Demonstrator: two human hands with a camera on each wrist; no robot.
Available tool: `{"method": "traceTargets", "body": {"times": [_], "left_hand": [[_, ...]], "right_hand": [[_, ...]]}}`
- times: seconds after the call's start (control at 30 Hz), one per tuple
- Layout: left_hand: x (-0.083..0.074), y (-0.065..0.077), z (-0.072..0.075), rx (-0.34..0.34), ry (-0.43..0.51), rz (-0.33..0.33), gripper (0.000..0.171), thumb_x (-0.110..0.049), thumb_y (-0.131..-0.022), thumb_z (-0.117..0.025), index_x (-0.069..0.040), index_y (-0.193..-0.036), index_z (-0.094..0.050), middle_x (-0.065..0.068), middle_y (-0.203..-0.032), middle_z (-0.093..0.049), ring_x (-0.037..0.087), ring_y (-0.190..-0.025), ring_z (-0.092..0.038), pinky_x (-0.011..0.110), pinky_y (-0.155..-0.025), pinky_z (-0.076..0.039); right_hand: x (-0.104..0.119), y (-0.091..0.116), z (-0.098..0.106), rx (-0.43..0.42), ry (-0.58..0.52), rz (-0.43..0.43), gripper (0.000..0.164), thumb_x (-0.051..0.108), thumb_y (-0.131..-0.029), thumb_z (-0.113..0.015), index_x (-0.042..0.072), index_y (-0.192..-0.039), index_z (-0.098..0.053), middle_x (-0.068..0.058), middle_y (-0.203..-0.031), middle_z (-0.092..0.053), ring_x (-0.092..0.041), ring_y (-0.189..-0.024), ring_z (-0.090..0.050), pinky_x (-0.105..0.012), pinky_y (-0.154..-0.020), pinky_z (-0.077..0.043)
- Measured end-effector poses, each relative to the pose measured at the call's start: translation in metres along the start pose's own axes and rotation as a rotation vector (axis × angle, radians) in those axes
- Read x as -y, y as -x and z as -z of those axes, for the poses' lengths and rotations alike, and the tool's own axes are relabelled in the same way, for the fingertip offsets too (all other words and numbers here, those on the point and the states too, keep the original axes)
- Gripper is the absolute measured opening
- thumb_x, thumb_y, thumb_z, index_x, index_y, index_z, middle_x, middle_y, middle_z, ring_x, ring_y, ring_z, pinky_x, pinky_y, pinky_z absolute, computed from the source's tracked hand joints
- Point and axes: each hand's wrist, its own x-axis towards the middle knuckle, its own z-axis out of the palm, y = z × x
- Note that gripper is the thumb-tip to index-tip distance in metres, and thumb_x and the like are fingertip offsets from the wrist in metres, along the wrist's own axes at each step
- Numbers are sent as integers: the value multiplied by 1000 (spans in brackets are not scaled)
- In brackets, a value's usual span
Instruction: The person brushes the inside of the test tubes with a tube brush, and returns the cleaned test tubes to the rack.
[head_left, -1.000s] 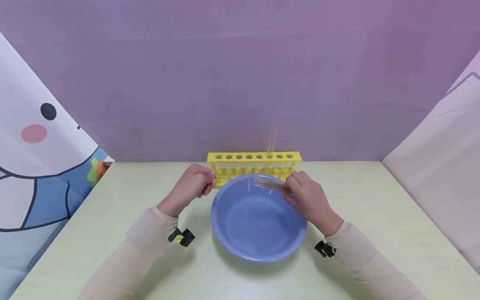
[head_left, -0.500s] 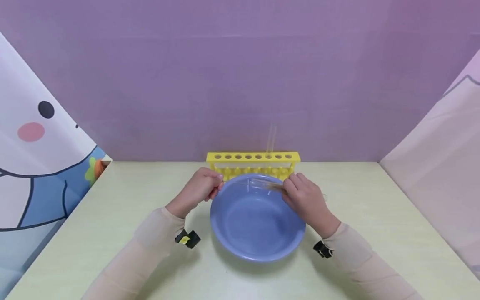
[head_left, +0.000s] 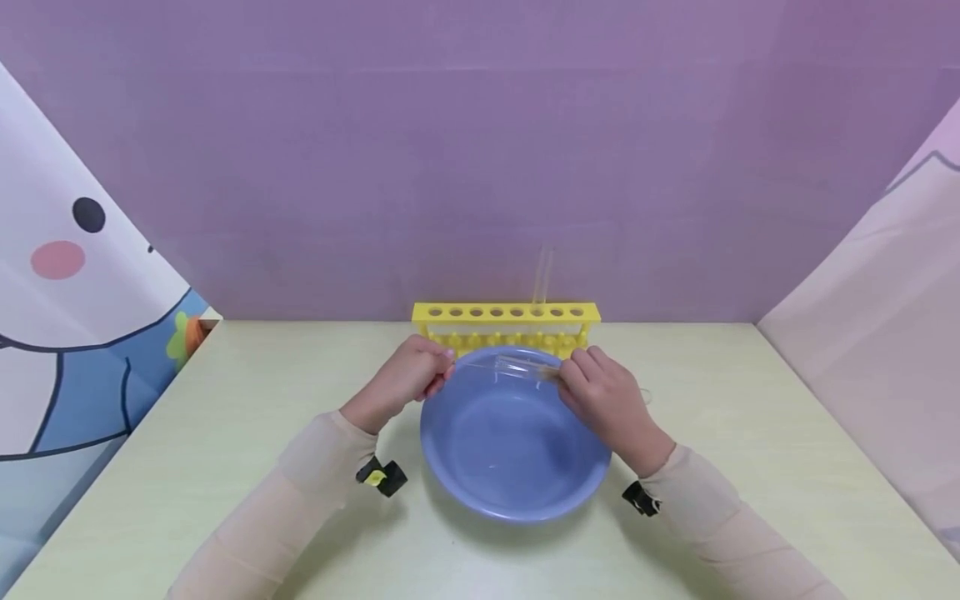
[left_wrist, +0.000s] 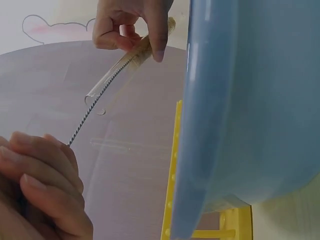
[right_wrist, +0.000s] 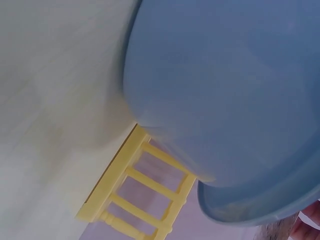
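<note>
My left hand (head_left: 408, 367) grips the twisted-wire handle of a test tube brush (left_wrist: 95, 102) at the left. Opposite it, my right hand (head_left: 607, 404) holds a clear glass test tube (head_left: 521, 368) between thumb and fingers, its open mouth toward the left. The wire runs into the tube, and the tan bristles lie deep inside, partly hidden by the right fingers (left_wrist: 158, 37). Tube and brush are nearly level, over the far side of a blue basin (head_left: 517, 515). The right wrist view mostly shows the basin's side; bristles (right_wrist: 276, 230) peek out at its bottom edge.
Behind the basin stands a yellow test tube rack (head_left: 506, 312), partly covered by it. Another clear tube (head_left: 542, 275) is upright in one of its holes. A purple backdrop (head_left: 480, 167) rises behind the pale table (head_left: 300, 375).
My left hand has moved right, toward the right hand. The bristles have slid deeper into the tube, under the right fingers, leaving clear glass near its mouth. The right hand shifted slightly left.
</note>
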Motion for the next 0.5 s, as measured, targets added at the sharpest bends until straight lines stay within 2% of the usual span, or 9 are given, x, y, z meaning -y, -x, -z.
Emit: {"method": "traceTargets", "body": {"times": [0.23,0.5], "left_hand": [[-3,-1,-4,9,16,30,37,-9,-94,-42,-6,-58,-50,1,-47,-40,11,-42,-33,23,-41,-24],[-6,-2,-9,10,-2,40,37,-10,-95,-43,-4,-60,-50,1,-49,-41,12,-44,-35,24,-43,-27]], "right_hand": [[3,-1,-1,22,0,3,20,-1,-71,-72,3,-79,-54,-6,-72,-49,-18,-62,-42,-25,-47,-39],[6,-5,-2,6,-18,26,12,1,-76,-63,4,-77,-51,-6,-71,-50,-18,-61,-43,-25,-47,-39]]}}
